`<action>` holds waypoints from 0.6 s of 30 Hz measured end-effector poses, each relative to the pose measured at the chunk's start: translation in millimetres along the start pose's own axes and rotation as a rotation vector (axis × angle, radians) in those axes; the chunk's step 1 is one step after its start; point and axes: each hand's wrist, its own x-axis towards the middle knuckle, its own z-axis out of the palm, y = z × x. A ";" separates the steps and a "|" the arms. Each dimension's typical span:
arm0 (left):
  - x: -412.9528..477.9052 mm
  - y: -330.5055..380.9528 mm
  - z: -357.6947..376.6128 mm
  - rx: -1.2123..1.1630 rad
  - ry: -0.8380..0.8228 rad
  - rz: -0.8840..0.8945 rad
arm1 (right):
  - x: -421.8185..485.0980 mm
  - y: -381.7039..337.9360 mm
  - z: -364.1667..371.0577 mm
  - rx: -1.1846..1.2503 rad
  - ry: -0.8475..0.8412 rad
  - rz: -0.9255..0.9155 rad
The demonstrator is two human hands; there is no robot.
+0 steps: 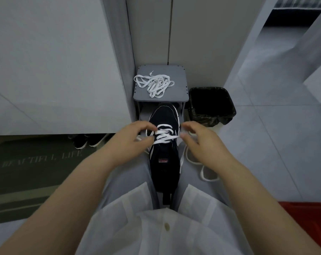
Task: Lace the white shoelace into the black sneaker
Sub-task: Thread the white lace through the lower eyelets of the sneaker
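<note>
Thin white shirt (pixel 192 218), one pale button (pixel 167 226) at its front — grey trousers (pixel 126 177) below.

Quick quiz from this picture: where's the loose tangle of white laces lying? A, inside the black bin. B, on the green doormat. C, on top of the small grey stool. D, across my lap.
C: the tangle of white laces lies on the flat top of the grey stool, beyond the toe of the black sneaker and beside the black bin.

Dim, soft indoor light; wide-angle edge distortion.
</note>
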 end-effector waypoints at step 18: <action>18.3 -2.7 35.0 0.144 0.195 0.031 | 27.0 -10.1 29.8 -0.086 -0.018 0.074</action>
